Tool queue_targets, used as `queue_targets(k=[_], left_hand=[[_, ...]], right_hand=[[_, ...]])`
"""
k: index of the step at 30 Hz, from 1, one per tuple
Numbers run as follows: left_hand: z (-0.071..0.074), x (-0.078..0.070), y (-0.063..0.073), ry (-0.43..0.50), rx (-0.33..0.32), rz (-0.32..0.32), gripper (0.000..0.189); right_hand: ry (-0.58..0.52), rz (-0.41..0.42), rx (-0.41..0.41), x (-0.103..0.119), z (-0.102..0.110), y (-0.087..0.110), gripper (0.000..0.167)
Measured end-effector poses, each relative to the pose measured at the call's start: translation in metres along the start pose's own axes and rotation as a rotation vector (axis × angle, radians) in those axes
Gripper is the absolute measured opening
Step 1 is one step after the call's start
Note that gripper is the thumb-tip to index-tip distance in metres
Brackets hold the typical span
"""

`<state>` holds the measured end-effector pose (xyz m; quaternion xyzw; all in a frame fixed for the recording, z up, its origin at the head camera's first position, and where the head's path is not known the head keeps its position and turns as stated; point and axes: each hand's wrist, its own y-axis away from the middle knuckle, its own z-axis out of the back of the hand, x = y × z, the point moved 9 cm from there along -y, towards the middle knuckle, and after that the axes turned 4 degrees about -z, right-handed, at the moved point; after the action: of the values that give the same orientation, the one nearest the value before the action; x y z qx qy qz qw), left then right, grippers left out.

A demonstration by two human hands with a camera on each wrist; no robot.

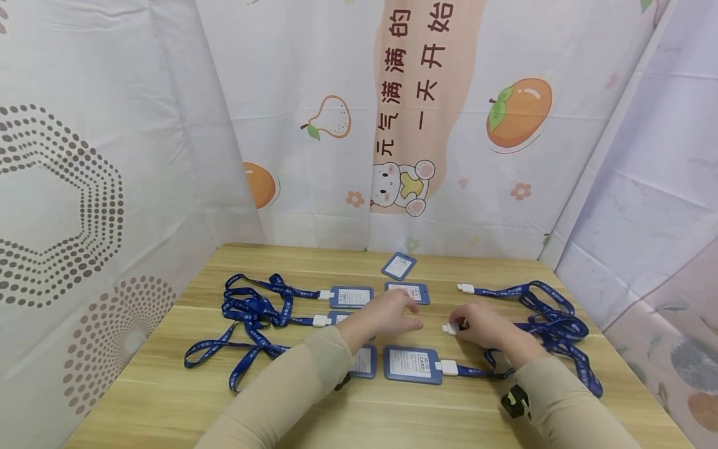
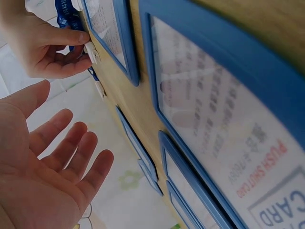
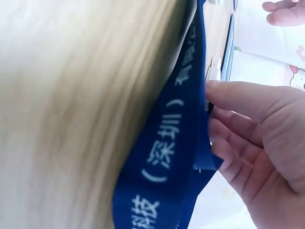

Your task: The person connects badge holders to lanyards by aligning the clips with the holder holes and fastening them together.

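My left hand [image 1: 388,316] and right hand [image 1: 482,324] are bare; I wear 2 beige sleeves [image 1: 280,390], a small black device [image 1: 515,401] beside my right cuff [image 1: 537,377].

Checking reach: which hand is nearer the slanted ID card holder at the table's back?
The left hand, short of the ID card holder; the right hand is farther, off to its right.

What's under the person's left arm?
A blue strap runs in from the left. One card holder pokes out on the far side, another holder on the right. The rest of both is covered, including any clip on the second.
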<state>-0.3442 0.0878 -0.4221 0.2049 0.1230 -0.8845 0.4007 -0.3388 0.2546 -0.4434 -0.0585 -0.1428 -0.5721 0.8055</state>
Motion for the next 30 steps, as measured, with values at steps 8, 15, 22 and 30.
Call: queue_targets(k=[8,15,22,30], left_hand=[[-0.002,0.004,0.004,0.000,0.029,-0.004,0.036],[-0.002,0.007,0.008,-0.003,0.037,-0.014,0.035],[0.001,0.007,0.012,0.007,0.044,-0.012,0.035],[0.006,0.008,0.012,-0.040,0.031,-0.022,0.037]], right_hand=[[-0.002,0.018,0.022,0.011,-0.003,0.004,0.019],[-0.002,0.083,0.008,0.020,-0.002,0.007,0.019],[0.004,0.072,0.008,0.017,-0.004,0.005,0.018],[-0.017,0.034,0.011,0.015,-0.003,0.003,0.018]])
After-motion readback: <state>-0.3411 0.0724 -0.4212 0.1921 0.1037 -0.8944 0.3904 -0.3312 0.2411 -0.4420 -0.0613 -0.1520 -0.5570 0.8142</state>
